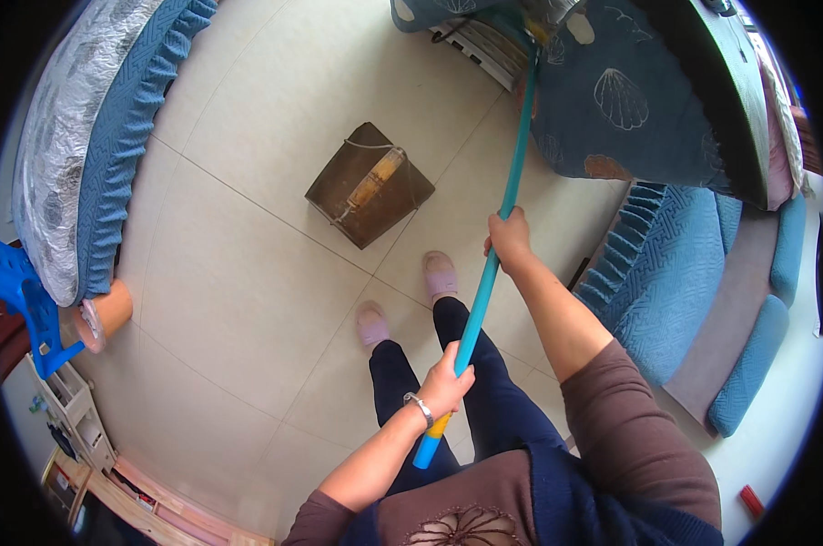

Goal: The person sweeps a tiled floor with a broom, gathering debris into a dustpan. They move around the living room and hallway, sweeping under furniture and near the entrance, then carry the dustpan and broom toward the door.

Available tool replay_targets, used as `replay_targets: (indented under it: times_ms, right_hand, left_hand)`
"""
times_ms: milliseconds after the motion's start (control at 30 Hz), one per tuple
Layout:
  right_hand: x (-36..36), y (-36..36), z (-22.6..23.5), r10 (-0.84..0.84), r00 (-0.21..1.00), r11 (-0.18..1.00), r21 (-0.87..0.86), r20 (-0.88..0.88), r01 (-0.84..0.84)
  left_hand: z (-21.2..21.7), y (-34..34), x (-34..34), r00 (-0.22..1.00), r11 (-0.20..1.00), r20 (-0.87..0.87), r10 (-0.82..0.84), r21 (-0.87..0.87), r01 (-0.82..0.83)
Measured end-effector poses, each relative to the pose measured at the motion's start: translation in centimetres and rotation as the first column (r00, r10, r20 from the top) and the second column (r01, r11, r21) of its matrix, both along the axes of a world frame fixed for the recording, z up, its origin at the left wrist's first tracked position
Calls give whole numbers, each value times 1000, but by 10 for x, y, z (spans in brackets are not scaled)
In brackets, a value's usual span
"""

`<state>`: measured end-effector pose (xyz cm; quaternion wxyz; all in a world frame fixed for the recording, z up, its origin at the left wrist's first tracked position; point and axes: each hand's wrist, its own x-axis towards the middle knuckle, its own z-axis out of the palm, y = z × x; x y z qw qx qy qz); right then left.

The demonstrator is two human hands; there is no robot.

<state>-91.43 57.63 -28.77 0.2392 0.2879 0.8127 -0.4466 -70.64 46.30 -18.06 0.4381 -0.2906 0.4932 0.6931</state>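
Observation:
Both my hands grip a long teal pole (517, 164) that slants from near my waist up to the far right. My left hand (446, 385) is wrapped round its lower part, just above the yellow and blue end. Further up, my right hand (510, 235) is closed round the shaft. The pole's far end reaches the edge of a dark blue tablecloth with shell patterns (603, 91), and its head cannot be made out. On the floor ahead of my feet stands a brown scoop-like container (384, 214) with a wire bail and a worn wooden grip.
At right is a sofa with blue quilted covers (675, 264). A blue-skirted piece of furniture with a silvery cover (75, 155) stands at left, beside a blue plastic stool (29, 291) and an orange-brown cylinder (111, 314). A white slatted object (475, 55) sits under the tablecloth's edge.

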Motion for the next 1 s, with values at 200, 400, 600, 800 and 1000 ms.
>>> replay_targets:
  times_ms: [200, 400, 600, 800, 1000]
  right_hand:
    - [100, -35, 23, 162, 984, 968, -203, 72, -145]
    - [100, -37, 58, 112, 986, 982, -168, 124, -91]
    - [-56, -21, 7, 66, 978, 998, 36, -197, -60]
    - [-180, -7, -16, -37, 956, 921, -382, -292, -80]
    - [-124, -22, -29, 250, 963, 960, 154, -101, -233]
  left_hand:
    - [42, -37, 86, 991, 996, 128, -33, -74, 43]
    - [44, -53, 84, 985, 984, 117, -131, -104, 143]
    - [-13, -25, -72, 993, 992, -105, 58, 115, -46]
    - [-37, 16, -192, 926, 838, -4, 378, 426, -340]
    - [-30, 13, -131, 904, 804, 205, 375, 413, -427]
